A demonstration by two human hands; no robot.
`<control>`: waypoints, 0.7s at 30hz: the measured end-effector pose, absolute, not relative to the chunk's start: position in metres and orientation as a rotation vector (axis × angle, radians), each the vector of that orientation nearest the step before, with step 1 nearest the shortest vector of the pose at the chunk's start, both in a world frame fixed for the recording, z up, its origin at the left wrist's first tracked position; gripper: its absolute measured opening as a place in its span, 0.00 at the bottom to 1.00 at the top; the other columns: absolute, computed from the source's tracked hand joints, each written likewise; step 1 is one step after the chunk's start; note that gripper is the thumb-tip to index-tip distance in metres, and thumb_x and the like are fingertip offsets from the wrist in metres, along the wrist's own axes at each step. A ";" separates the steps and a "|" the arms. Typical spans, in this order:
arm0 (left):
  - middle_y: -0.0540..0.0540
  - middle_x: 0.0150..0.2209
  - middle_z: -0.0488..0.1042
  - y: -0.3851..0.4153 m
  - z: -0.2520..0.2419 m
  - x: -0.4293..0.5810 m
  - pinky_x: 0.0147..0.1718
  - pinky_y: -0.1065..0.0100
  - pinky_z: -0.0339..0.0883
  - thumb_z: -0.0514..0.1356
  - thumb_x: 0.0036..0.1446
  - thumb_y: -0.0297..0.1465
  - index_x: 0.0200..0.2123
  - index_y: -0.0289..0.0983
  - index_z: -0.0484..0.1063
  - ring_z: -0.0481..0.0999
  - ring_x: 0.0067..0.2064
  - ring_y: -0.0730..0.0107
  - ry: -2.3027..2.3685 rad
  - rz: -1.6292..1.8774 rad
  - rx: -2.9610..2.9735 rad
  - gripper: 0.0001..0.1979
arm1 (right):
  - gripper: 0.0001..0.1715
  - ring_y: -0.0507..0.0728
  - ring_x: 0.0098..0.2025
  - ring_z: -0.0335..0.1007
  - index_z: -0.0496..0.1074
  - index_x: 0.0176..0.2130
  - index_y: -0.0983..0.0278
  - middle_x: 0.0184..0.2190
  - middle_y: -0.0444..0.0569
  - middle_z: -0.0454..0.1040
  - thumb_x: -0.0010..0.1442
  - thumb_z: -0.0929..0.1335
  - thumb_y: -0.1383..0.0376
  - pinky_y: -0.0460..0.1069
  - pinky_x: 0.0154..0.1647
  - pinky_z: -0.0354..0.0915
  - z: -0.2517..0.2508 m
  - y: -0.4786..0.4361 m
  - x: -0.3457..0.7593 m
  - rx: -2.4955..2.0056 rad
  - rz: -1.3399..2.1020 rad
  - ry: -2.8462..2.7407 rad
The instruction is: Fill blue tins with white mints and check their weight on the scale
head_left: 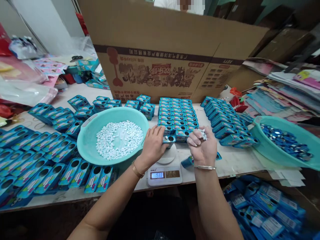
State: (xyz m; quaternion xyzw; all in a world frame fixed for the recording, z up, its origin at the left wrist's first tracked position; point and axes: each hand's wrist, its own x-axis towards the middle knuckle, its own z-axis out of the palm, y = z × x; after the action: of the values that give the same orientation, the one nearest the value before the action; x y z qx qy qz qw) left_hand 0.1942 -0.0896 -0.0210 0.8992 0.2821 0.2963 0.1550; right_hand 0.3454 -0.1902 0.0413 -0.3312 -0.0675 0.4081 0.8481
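My left hand (153, 145) grips a small blue tin (170, 139) that stands on the round pan of a small white digital scale (163, 174); the display shows digits. My right hand (202, 145) is closed in a loose fist beside it, holding several small white candies (203, 134) above the table. A teal basin (90, 141) with a heap of white candies (118, 139) sits just left of my left hand. Another blue tin (187, 162) lies on the table under my right wrist.
Rows of blue tins (178, 115) cover the white table (235, 161), many open ones at left (37, 160). A second teal basin (287, 143) at right holds blue lids. A large cardboard box (160, 53) stands behind, with a person beyond it. Blue packs (262, 210) lie below right.
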 end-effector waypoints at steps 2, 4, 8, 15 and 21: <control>0.33 0.58 0.70 -0.091 -0.026 0.196 0.62 0.41 0.58 0.66 0.54 0.32 0.59 0.34 0.65 0.64 0.63 0.41 0.882 0.926 2.589 0.30 | 0.12 0.44 0.13 0.46 0.64 0.29 0.62 0.16 0.33 0.55 0.61 0.68 0.61 0.40 0.13 0.47 0.039 -0.209 0.350 -0.667 0.843 -0.126; 0.35 0.57 0.72 -0.095 -0.034 0.194 0.62 0.38 0.55 0.65 0.56 0.32 0.55 0.38 0.70 0.64 0.64 0.41 0.895 0.998 2.616 0.23 | 0.12 0.44 0.14 0.47 0.65 0.29 0.62 0.17 0.34 0.56 0.59 0.69 0.61 0.40 0.13 0.48 0.033 -0.227 0.355 -0.650 0.820 -0.115; 0.39 0.58 0.73 -0.103 -0.046 0.193 0.62 0.32 0.52 0.58 0.62 0.30 0.51 0.43 0.73 0.64 0.65 0.43 0.800 0.972 2.734 0.14 | 0.12 0.44 0.14 0.48 0.65 0.29 0.62 0.17 0.34 0.57 0.57 0.71 0.62 0.41 0.13 0.49 0.021 -0.250 0.362 -0.636 0.785 -0.077; 0.34 0.57 0.73 -0.103 -0.037 0.211 0.61 0.36 0.54 0.59 0.59 0.28 0.63 0.37 0.62 0.67 0.62 0.44 0.816 0.774 2.823 0.28 | 0.11 0.44 0.14 0.48 0.65 0.29 0.63 0.17 0.34 0.57 0.55 0.72 0.64 0.40 0.13 0.49 0.019 -0.271 0.367 -0.548 0.769 0.006; 0.40 0.53 0.76 -0.085 0.000 0.237 0.56 0.50 0.64 0.58 0.57 0.28 0.64 0.41 0.58 0.74 0.55 0.53 0.623 0.722 2.765 0.31 | 0.12 0.44 0.15 0.50 0.65 0.30 0.62 0.18 0.34 0.58 0.53 0.73 0.64 0.40 0.15 0.53 0.007 -0.318 0.389 -0.530 0.688 0.016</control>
State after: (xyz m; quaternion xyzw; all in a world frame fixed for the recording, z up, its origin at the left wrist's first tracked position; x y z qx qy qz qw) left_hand 0.2370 -0.0846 -0.0004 0.9398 0.2118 0.2454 0.1079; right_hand 0.3891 -0.3183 0.0067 -0.2568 0.0079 0.3332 0.9072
